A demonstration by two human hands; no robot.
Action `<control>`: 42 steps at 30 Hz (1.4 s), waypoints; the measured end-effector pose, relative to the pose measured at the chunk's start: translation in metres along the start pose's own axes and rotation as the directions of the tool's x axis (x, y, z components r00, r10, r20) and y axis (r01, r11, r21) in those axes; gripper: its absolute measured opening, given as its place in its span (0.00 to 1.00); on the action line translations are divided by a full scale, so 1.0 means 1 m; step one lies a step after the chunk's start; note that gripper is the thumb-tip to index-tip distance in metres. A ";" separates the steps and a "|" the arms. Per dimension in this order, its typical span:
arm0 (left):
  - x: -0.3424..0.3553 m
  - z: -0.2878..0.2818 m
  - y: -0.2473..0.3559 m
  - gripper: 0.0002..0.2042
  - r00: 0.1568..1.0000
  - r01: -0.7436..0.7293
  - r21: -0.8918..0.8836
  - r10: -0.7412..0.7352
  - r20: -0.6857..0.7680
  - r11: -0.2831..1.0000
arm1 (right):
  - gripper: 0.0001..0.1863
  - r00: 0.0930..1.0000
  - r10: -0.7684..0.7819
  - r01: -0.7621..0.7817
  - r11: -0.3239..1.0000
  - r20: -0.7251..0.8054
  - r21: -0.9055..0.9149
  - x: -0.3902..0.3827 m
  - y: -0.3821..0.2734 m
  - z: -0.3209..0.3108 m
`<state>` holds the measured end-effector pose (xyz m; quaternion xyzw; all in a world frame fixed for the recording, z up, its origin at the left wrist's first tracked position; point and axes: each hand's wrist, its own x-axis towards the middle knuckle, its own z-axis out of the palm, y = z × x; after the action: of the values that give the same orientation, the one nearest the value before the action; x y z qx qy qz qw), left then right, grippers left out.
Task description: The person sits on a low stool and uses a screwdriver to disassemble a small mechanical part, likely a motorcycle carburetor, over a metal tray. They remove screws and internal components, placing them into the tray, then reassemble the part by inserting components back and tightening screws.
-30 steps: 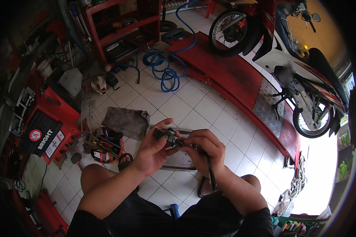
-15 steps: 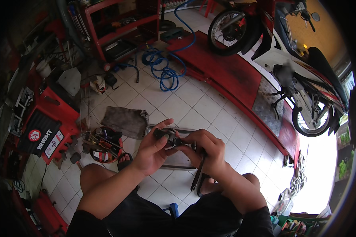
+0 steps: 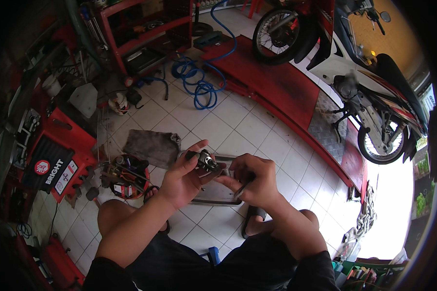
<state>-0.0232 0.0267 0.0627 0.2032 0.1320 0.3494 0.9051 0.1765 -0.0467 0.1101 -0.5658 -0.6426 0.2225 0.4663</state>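
In the head view, the left hand (image 3: 178,180) cradled a metal part (image 3: 207,161) above the tray (image 3: 217,202), seemingly to steady it and leave its face exposed. The right hand (image 3: 258,177), just beside it, curled around a slim tool (image 3: 241,191), probably for close control.

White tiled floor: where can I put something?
Bare white tiles lie between the coiled blue hose and the rectangular grey metal tray, and between that tray and the long red platform. Crowded: the round red, tool-filled basin.

The metal part (image 3: 207,162) is silver and black, the ramp (image 3: 272,80) red.
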 end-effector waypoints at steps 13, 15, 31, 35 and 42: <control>0.009 -0.023 0.035 0.23 0.983 -0.148 -0.154 0.127 -0.135 0.977 | 0.18 0.664 0.582 -0.743 0.439 0.470 0.505 -0.022 0.071 -0.030; 0.012 -0.020 0.036 0.23 0.985 -0.136 -0.152 0.116 -0.131 0.979 | 0.20 0.758 0.547 -0.649 0.570 0.356 0.504 -0.022 0.058 -0.034; 0.015 -0.016 0.005 0.21 0.987 0.006 -0.174 -0.034 -0.157 0.985 | 0.17 0.953 0.244 -0.287 0.919 0.180 0.271 -0.024 0.008 -0.086; 0.013 -0.009 -0.002 0.21 0.985 0.036 -0.147 -0.060 -0.161 0.988 | 0.15 0.974 0.074 -0.023 0.972 -0.214 0.233 -0.025 0.010 -0.094; 0.015 -0.017 -0.012 0.21 0.982 0.072 -0.162 -0.098 -0.162 0.984 | 0.15 0.951 0.284 -0.236 0.923 -0.126 0.302 -0.022 0.050 -0.077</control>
<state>-0.0120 0.0337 0.0413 0.0960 0.1893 0.3355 0.9178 0.2665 -0.0726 0.0975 -0.5902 -0.4815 0.3241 0.5610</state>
